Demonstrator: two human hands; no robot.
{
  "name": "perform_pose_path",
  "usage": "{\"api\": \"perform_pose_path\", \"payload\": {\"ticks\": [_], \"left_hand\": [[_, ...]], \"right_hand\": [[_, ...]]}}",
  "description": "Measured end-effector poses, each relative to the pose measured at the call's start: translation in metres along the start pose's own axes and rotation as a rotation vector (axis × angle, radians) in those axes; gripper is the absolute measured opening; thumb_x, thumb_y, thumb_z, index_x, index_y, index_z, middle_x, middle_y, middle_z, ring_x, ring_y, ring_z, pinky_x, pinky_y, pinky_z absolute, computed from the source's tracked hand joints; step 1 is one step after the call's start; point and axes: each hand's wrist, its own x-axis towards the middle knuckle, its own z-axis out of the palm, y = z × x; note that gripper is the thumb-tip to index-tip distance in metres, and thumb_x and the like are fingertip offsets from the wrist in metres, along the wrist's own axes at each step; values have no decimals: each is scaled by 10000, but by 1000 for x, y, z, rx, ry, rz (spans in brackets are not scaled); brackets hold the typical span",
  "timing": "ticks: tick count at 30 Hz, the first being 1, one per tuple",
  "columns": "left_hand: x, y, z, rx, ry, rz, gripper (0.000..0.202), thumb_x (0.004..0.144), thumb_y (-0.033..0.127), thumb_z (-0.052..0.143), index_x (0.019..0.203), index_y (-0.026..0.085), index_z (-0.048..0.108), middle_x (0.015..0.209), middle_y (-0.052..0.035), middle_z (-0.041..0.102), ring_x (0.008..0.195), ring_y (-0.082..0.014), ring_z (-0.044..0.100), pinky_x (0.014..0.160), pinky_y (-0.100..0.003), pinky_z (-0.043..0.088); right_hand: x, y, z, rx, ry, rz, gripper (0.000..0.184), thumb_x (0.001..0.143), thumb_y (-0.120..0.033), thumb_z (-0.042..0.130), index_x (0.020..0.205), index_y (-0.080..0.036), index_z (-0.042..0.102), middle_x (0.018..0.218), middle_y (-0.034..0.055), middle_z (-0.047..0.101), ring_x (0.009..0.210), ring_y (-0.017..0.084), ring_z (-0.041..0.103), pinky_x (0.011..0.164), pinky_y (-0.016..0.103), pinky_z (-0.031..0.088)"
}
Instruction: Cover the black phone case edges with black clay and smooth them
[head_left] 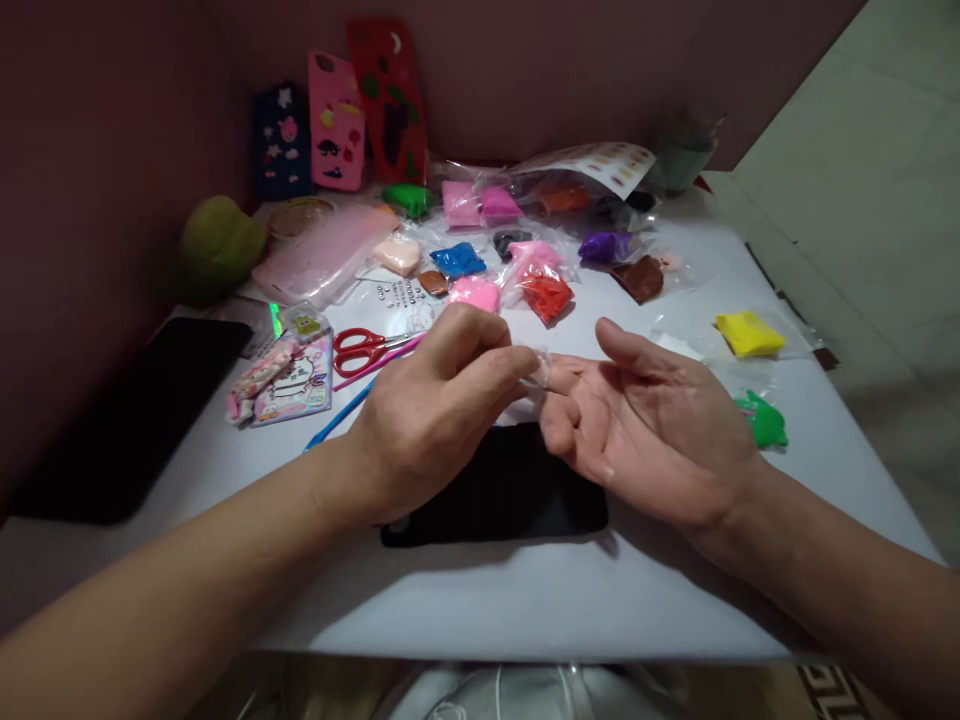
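Note:
My left hand (pixel 439 410) is closed in a pinch on a small clear bit of plastic film (pixel 538 366), held at the fingertips of my right hand. My right hand (pixel 649 425) lies palm up with its fingers loosely stretched out, holding nothing else. Both hands hover over a black phone case (pixel 517 500) lying flat on the white table (pixel 525 600).
Several bags of coloured clay lie at the back: blue (pixel 457 260), red (pixel 546 295), purple (pixel 604 245), brown (pixel 639 278), yellow (pixel 748 333), green (pixel 763 420). Red scissors (pixel 364 350) and a sticker card (pixel 294 382) sit left. Decorated phone cases (pixel 337 120) lean on the wall. A black tablet (pixel 135 415) lies far left.

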Motion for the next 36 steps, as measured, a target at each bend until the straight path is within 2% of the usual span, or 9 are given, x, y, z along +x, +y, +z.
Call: {"api": "perform_pose_path", "payload": {"ticks": [6,8,12,17,21,24,28,32,36], "left_hand": [[1,-3,-2,3,-69,30,98,915,109,602,959,168,666,920,-47,657,809,-135,646,663,-241,538],[6,-2,-6,-153,20,-141,82,881,115,647,911,186,677,909,-38,662,787,-131,638,663,-253,540],[18,-1,-15,-759,214,-657,118,819,87,644,821,197,688,829,-25,661,619,-109,577,485,-248,458],[22,-8,-14,-1106,130,-985,144,824,100,578,822,160,709,869,-50,650,573,-97,555,425,-232,416],[15,-18,-6,-1068,10,-947,108,850,215,664,938,186,717,789,-21,621,591,-106,545,483,-239,443],[12,-18,-3,-1000,-65,-819,295,800,192,738,1089,238,704,785,8,638,584,-101,540,525,-242,451],[13,-11,-4,-765,-78,-737,100,828,256,738,921,225,754,698,11,618,588,-112,509,540,-260,403],[11,-8,-5,-663,-22,-700,70,826,292,746,840,224,742,757,-14,647,682,-147,553,578,-282,397],[9,-8,-5,-585,-9,-668,46,850,247,705,806,236,710,762,-6,631,707,-154,554,589,-290,395]], "right_hand": [[-3,0,0,20,-94,38,605,1016,-506,31,1105,-111,480,743,50,564,510,130,581,410,187,442],[-3,-2,-4,50,-124,20,661,1011,-518,10,1164,-83,484,746,59,562,549,142,592,435,198,471],[-1,-6,-13,99,-91,13,764,1004,-567,37,1280,-26,501,674,43,558,577,140,576,480,190,500],[-2,-9,-16,114,40,-16,764,968,-652,275,1273,-28,594,577,-11,524,488,88,488,434,133,416],[-5,-10,-15,117,45,-18,759,977,-650,276,1252,-38,632,573,-32,532,458,42,428,462,108,362],[-6,-11,-14,122,32,-7,763,984,-646,286,1228,-14,638,564,-52,519,447,3,402,481,81,324],[-4,-9,-15,58,112,-17,660,995,-609,272,1104,-119,702,654,-39,582,489,12,474,474,91,352],[-2,-8,-14,69,58,-49,431,1006,-398,372,1053,-107,687,1030,95,703,690,58,633,474,81,410],[0,-7,-12,35,41,-54,248,872,-155,531,1058,-104,687,1229,135,670,654,85,674,386,88,409]]}}
